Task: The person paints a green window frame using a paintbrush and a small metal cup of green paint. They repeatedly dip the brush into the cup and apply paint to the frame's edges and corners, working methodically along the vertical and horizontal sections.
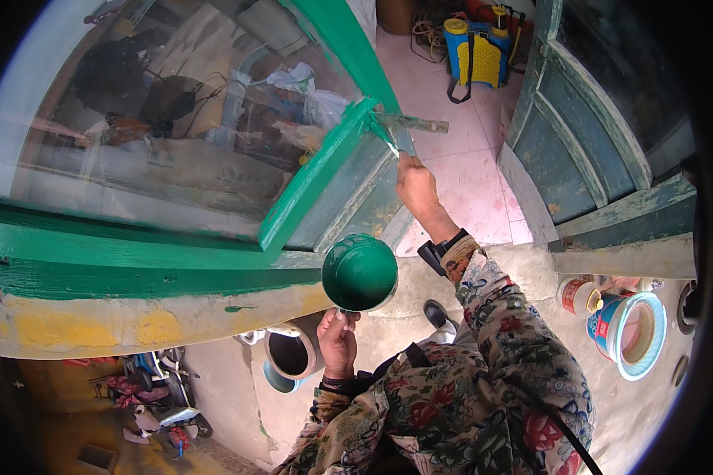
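Observation:
My left hand (338,345) is closed on the handle of a cup (360,274) coated inside with green paint, held upright below the door. My right hand (417,190) grips a paintbrush (391,146), its bristles at the edge of the half-open door (313,184), where a flat bar (420,123) sticks out. Fresh green covers the door's upper frame and the rail under the glass. The lower panel is still worn grey-blue with a pale strip. A green sill (135,265) runs left from the door below a window.
Another worn grey-blue door leaf (578,150) stands at right. Beyond the doorway, a blue-and-yellow backpack sprayer (483,57) sits on pink tiles. A bucket (650,340) and a small tub (576,298) are at lower right; a dark-mouthed pot (313,356) stands by my left hand.

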Action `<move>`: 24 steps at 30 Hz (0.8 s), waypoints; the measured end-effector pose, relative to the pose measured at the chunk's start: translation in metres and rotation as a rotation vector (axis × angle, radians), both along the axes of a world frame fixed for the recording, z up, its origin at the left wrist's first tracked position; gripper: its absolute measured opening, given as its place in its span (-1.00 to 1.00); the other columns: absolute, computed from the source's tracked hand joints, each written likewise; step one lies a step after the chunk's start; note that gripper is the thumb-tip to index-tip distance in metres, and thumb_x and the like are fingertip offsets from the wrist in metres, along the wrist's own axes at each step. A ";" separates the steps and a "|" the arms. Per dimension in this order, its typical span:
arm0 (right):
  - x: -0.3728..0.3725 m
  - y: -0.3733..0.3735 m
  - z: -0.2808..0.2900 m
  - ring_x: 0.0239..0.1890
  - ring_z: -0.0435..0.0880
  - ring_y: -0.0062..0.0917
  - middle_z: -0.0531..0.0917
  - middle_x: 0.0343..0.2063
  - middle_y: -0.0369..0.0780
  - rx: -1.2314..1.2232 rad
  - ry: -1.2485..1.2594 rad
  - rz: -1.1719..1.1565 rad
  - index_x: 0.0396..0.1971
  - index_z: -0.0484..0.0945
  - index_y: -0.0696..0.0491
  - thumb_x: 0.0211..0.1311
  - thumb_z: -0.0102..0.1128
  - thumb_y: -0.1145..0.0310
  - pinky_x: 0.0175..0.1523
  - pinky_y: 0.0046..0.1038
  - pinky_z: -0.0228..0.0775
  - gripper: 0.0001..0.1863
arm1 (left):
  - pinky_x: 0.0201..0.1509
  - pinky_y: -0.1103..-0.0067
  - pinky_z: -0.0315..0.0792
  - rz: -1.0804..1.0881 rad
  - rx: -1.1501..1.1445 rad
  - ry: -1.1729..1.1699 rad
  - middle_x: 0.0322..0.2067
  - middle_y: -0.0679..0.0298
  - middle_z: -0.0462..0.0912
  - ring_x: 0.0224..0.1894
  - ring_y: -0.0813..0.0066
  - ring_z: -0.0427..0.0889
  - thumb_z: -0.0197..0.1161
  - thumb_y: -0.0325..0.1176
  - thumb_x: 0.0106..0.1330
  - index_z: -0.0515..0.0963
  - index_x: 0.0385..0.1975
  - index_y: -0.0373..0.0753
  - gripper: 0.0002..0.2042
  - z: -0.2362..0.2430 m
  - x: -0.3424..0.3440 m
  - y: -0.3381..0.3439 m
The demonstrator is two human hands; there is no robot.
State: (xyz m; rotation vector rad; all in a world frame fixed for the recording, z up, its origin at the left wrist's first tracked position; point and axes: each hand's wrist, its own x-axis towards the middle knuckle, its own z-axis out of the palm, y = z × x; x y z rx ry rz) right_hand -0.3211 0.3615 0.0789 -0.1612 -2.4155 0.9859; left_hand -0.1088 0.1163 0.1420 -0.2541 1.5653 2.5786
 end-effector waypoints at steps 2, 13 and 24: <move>0.001 0.002 -0.004 -0.37 0.64 -0.06 0.59 -0.39 0.05 -0.102 0.018 -0.032 -0.04 0.44 0.23 0.11 0.08 0.56 -0.31 -0.21 0.53 -0.64 | -0.07 0.44 0.28 0.004 -0.002 -0.004 -0.62 0.31 0.38 -0.41 0.47 0.38 0.16 -0.32 0.32 0.39 -0.60 -0.23 -0.75 0.000 0.002 -0.001; 0.047 -0.046 0.021 -0.35 0.62 -0.04 0.60 -0.35 0.05 -0.315 0.121 0.341 -0.11 0.50 0.23 0.18 0.13 0.52 -0.28 -0.21 0.48 -0.74 | -0.13 0.45 0.27 0.043 -0.009 0.003 -0.64 0.36 0.33 -0.48 0.51 0.32 0.15 -0.33 0.33 0.37 -0.61 -0.21 -0.75 -0.003 0.011 -0.010; 0.031 -0.038 0.025 -0.33 0.62 -0.07 0.61 -0.37 0.02 -0.236 0.075 0.241 -0.12 0.52 0.21 0.13 0.14 0.53 -0.27 -0.20 0.51 -0.72 | -0.12 0.44 0.31 0.127 0.023 0.009 -0.63 0.40 0.37 -0.50 0.57 0.31 0.19 -0.37 0.31 0.42 -0.59 -0.21 -0.78 0.001 0.016 -0.021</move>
